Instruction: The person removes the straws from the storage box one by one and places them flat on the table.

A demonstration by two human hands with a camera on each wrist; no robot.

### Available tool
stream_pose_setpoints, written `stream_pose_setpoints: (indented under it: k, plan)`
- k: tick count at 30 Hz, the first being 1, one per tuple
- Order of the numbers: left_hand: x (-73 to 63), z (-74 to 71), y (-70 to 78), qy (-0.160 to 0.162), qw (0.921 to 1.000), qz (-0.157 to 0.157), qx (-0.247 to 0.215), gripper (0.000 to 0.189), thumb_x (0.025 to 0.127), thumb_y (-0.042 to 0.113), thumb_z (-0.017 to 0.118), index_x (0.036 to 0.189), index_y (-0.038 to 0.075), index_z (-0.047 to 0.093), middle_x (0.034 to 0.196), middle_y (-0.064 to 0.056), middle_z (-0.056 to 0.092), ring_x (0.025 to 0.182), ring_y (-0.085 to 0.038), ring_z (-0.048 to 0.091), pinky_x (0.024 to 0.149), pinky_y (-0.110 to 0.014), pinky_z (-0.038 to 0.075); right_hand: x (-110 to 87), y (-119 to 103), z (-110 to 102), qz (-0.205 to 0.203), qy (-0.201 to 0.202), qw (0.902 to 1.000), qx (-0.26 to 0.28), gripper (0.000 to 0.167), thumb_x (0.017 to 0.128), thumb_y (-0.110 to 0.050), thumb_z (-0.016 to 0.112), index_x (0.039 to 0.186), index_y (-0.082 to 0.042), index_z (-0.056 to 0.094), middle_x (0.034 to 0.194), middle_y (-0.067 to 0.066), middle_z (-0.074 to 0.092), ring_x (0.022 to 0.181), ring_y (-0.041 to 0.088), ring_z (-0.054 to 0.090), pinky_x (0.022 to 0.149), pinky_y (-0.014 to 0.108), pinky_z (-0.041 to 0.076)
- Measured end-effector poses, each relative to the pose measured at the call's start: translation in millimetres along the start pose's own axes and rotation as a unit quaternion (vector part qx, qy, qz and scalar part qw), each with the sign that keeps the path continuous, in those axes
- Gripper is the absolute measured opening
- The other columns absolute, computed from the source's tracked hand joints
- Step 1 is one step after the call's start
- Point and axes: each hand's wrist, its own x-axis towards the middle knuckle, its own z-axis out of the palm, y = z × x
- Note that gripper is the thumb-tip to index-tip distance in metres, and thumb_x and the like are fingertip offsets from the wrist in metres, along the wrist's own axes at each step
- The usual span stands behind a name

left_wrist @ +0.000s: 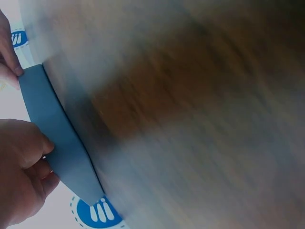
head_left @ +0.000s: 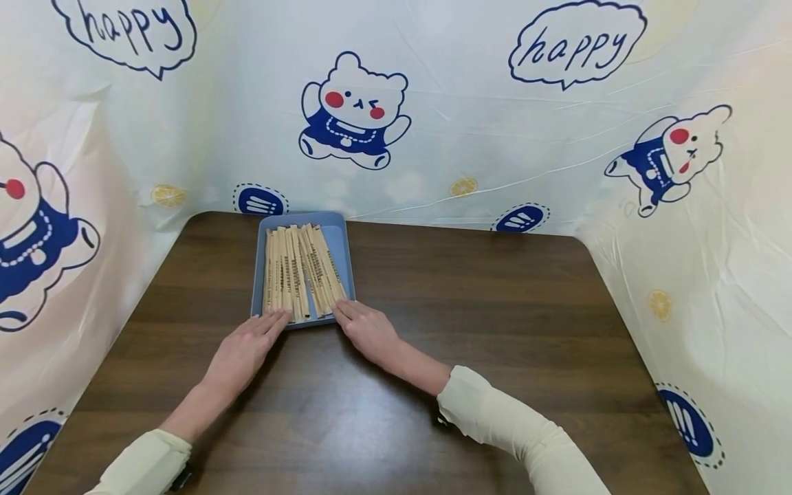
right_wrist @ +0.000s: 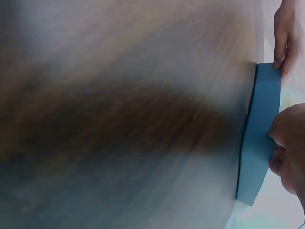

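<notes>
A blue rectangular tray lies at the table's back, left of the middle. Several slim sticks in tan paper sleeves with dark print lie lengthwise in it, some slightly fanned. At the tray's near left corner, my left hand holds the rim, thumb against the outer wall in the left wrist view. My right hand grips the near right corner, its thumb also on the outside wall in the right wrist view. The fingertips inside the tray are partly hidden.
The dark brown wooden table stretches right and toward me from the tray. A patterned cloth with bears hangs directly behind the table and along both sides.
</notes>
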Motion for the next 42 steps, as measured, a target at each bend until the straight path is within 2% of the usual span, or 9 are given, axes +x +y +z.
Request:
stream_pose_setpoints:
  k: [9,21,28,36,42]
  plan:
    - [7.8,3.2,10.8,0.006,0.9999,0.011,0.001,0.052,0.083,-0.015,0.063,0.134,-0.007,0.057,0.131,-0.023,0.061,0.117,-0.037,0.061,0.099,-0.052,0.049,-15.8,4.4,-5.0,0.012,-0.005,0.9999,-0.001,0.03,0.097,-0.005,0.063,0.126,-0.005,0.069,0.128,0.009,0.066,0.121,0.018,0.06,0.104,0.028,0.046]
    - [16.8,7.1,25.2,-0.014,0.9997,0.02,-0.004,0.056,0.083,-0.013,0.069,0.136,-0.006,0.056,0.133,-0.022,0.06,0.12,-0.035,0.059,0.101,-0.051,0.048,-36.5,8.6,-13.8,0.025,-0.003,0.9997,0.001,0.032,0.095,-0.004,0.064,0.126,-0.003,0.069,0.127,0.011,0.066,0.121,0.02,0.06,0.103,0.03,0.047]
    - [25.0,12.1,34.3,-0.007,0.9995,0.029,-0.004,0.055,0.082,-0.014,0.069,0.135,-0.006,0.058,0.132,-0.022,0.061,0.119,-0.035,0.06,0.101,-0.05,0.049,-49.8,14.0,-16.3,0.028,0.007,0.9996,0.006,0.032,0.094,-0.002,0.065,0.125,-0.001,0.069,0.126,0.013,0.067,0.119,0.022,0.062,0.103,0.031,0.048]
    - [31.5,15.6,44.0,-0.039,0.9985,0.038,-0.003,0.055,0.085,-0.012,0.069,0.138,-0.006,0.055,0.135,-0.021,0.059,0.124,-0.033,0.057,0.105,-0.048,0.046,-62.3,15.8,-20.9,0.034,0.016,0.9993,0.005,0.029,0.094,0.0,0.064,0.122,0.0,0.07,0.124,0.013,0.067,0.118,0.023,0.062,0.102,0.032,0.049]
    - [36.1,17.2,48.5,-0.036,0.9984,0.044,0.004,0.055,0.084,-0.011,0.071,0.137,-0.005,0.056,0.134,-0.021,0.06,0.123,-0.032,0.058,0.104,-0.047,0.047,-68.4,17.3,-25.1,0.044,0.022,0.9988,0.008,0.029,0.093,0.001,0.064,0.121,0.001,0.07,0.124,0.014,0.067,0.117,0.024,0.063,0.101,0.033,0.05]
